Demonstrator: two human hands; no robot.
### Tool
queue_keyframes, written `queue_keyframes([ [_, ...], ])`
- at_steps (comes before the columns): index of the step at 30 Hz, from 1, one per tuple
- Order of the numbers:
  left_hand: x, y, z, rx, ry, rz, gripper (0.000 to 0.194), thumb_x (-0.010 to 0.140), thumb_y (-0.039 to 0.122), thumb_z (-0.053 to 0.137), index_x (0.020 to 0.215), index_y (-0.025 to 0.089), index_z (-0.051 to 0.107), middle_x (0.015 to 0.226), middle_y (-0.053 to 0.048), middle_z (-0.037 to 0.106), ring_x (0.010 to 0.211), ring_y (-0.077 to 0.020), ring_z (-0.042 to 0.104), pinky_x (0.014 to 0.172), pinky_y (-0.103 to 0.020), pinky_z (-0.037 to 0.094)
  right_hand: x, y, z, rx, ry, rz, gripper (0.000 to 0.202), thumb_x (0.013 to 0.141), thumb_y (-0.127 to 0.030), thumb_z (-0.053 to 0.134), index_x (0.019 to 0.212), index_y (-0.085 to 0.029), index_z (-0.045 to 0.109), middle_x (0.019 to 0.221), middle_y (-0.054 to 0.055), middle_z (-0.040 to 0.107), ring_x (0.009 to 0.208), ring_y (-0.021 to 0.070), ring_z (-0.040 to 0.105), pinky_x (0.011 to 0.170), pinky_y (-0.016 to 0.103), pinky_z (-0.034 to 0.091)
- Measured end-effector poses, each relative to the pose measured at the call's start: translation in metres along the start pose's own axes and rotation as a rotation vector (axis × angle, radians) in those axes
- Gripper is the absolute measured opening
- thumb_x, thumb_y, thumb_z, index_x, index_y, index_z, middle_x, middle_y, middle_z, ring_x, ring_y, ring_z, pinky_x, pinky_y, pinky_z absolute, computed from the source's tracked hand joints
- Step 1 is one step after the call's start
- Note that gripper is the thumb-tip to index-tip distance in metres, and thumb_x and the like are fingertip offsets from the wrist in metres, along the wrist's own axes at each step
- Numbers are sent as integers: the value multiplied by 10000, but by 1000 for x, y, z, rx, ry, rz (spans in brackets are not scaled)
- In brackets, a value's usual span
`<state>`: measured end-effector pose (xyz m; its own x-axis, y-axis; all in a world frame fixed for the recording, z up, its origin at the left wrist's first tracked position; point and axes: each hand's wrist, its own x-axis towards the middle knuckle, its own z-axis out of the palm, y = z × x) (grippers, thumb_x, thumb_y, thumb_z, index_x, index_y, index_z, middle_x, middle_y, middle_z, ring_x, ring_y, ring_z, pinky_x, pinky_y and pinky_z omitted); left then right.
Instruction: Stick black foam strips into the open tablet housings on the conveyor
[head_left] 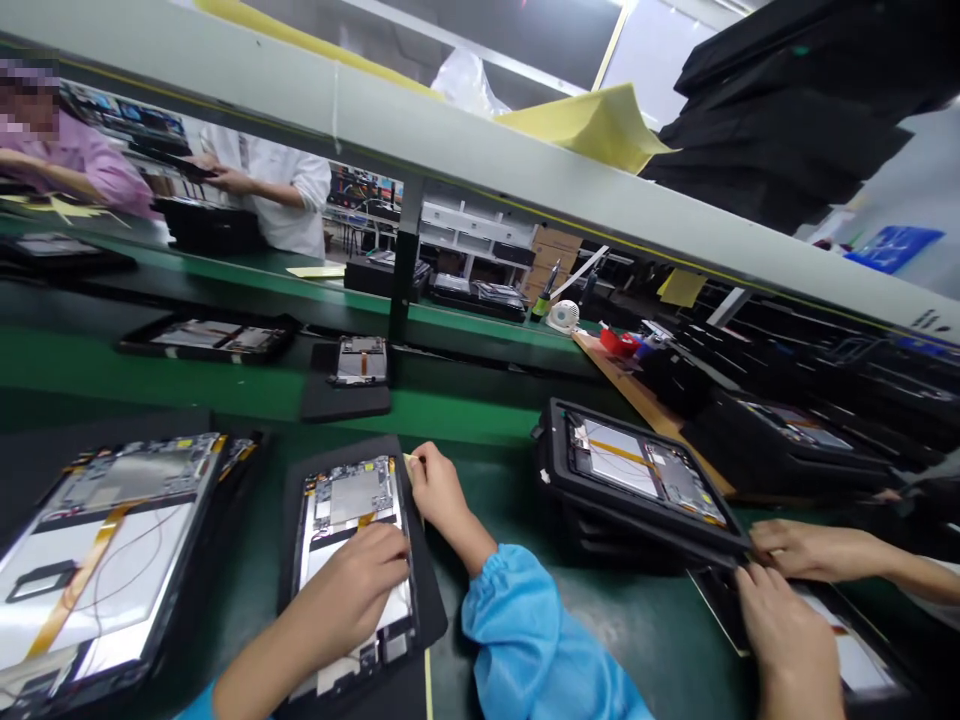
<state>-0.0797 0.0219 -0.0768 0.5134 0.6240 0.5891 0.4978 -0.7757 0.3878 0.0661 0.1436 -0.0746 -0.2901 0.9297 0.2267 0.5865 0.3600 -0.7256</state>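
Observation:
An opened tablet (352, 495), with its circuit board, ribbon cable and silvery battery showing, lies on a black foam pad (424, 600) in front of me. My left hand (356, 580) rests over its middle, fingers curled in and closed; whatever they hold is hidden. At the pad's upper right edge is my right hand (439, 490), its fingers closed beside a thin pale yellow edge. I cannot make out what it grips. More of a pale yellow strip (428, 685) shows along the pad lower down. Another opened tablet (120, 540) lies to the left.
At right, a co-worker's hands (787, 610) touch another tablet near a stack of black trays (637, 475). Further tablets (360, 362) lie on the green bench behind. A white shelf beam (450, 140) crosses above, with black foam sheets (780, 130) piled on it. People stand opposite.

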Motion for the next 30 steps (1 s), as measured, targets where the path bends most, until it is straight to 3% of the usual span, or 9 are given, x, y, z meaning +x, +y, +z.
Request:
queue_keyframes([
  [4,-5,11,-13,11,29,29,310,914,-11,321,790,175,534,893,-69,622,857,-210,546,766,-342,480,-5,-3,-3,103,32,96,107,974,-216,427,928,-219,523,592,-58,492,524,149,498,518,227,341],
  [8,-15,15,-23,-31,71,7,303,932,-21,313,791,179,492,917,-59,613,887,-192,547,767,-312,467,-6,-4,-16,159,71,158,124,976,-285,390,948,-218,490,580,-73,443,480,133,428,468,214,306],
  [13,-23,5,-21,-73,11,-28,328,958,25,306,753,185,507,887,-67,602,855,-197,554,741,-310,467,8,0,-66,107,165,190,181,989,-311,358,1010,-209,506,621,-63,443,504,129,421,494,214,316],
  [18,-24,-1,-13,-21,-89,-43,306,916,34,338,722,182,523,839,-57,599,813,-202,547,721,-311,462,24,7,-112,-60,69,223,104,943,-248,483,912,-209,575,577,-58,492,495,139,462,517,230,359],
  [21,-29,-3,-8,-15,-60,-61,309,922,45,336,743,183,548,867,-59,614,862,-211,557,772,-324,462,30,12,-111,-209,76,239,108,931,-163,503,939,-201,604,706,9,614,656,184,579,632,265,422],
  [25,-46,-2,-4,-5,-66,-115,318,948,82,332,755,190,561,907,-68,627,894,-224,554,814,-347,457,37,21,-88,-358,90,259,238,948,-60,456,1103,-163,605,891,124,676,842,259,652,779,345,453],
  [30,-66,7,-6,22,-31,-165,273,945,102,371,791,203,572,944,-63,633,928,-227,559,829,-338,462,28,25,-78,-369,65,159,253,973,-152,545,1209,-150,636,1192,188,637,1121,291,616,949,382,457],
])
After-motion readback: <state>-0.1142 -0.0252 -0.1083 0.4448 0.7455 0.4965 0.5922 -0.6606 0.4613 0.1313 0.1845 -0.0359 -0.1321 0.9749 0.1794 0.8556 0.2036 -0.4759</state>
